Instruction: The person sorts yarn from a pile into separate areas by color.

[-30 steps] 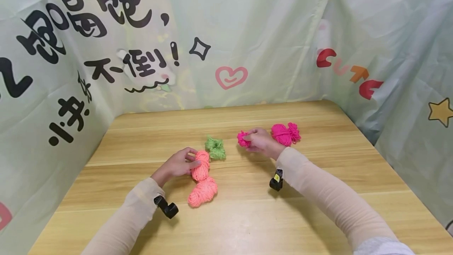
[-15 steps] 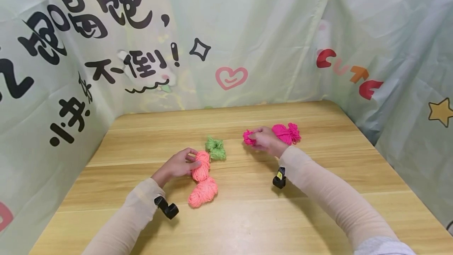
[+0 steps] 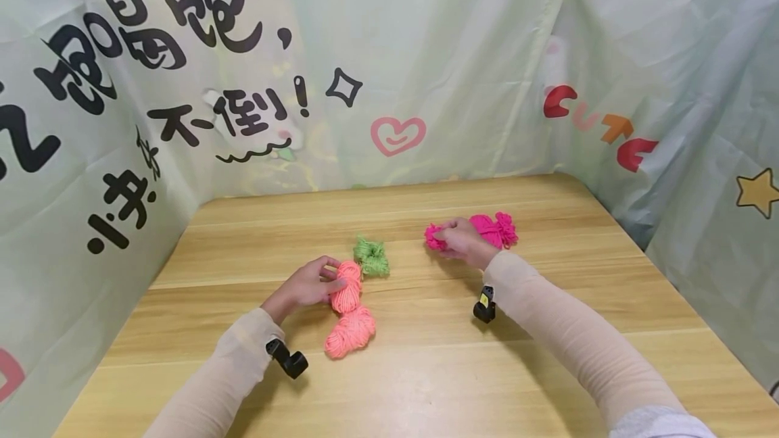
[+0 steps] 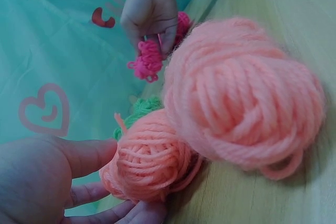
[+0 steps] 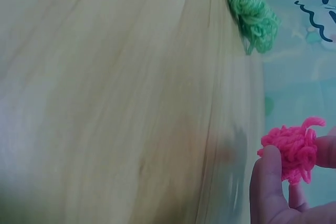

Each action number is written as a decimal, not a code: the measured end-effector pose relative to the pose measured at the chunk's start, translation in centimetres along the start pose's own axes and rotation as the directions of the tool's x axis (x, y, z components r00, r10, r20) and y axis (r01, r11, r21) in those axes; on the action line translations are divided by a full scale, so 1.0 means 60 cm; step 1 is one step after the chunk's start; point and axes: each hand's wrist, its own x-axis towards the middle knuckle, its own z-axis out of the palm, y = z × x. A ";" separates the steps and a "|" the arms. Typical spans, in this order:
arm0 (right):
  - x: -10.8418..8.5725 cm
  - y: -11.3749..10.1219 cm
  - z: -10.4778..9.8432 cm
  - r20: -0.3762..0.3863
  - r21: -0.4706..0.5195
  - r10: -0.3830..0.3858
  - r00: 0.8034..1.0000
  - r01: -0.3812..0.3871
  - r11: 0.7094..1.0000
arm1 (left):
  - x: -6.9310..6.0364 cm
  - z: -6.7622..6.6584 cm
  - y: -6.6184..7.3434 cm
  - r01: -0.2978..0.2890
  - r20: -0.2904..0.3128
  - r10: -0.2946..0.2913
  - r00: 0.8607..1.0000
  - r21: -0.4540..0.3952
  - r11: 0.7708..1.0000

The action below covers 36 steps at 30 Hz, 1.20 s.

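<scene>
Small magenta yarn now farther right

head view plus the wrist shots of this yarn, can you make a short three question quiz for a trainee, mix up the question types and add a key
1. Multiple choice: what colour yarn does the right hand hold?
a) white
b) bright pink
c) blue

2. True or false: in the head view, the green yarn lies between the two hands.

3. Fill in the blank: the left hand is touching the ____ yarn.

Key:
1. b: bright pink yarn, pinched in the fingers.
2. True.
3. Coral: the coral yarn sits against the thumb and fingers.
</scene>
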 end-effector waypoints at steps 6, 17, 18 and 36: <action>0.005 0.001 -0.005 -0.044 -0.103 -0.012 0.999 0.007 0.995 | -0.001 -0.001 0.002 -0.003 -0.009 0.003 1.000 0.003 1.000; 0.000 -0.004 -0.016 -0.087 -0.535 -0.213 0.973 0.135 0.834 | -0.003 -0.004 0.006 -0.007 -0.007 0.007 1.000 0.015 1.000; -0.001 -0.005 -0.017 -0.089 -0.578 -0.237 0.968 0.143 0.803 | -0.003 -0.004 0.006 -0.007 -0.007 0.007 1.000 0.017 1.000; -0.009 -0.016 -0.028 -0.062 -0.772 -0.294 0.954 0.141 0.620 | -0.007 0.002 0.008 0.001 -0.012 -0.001 1.000 0.013 1.000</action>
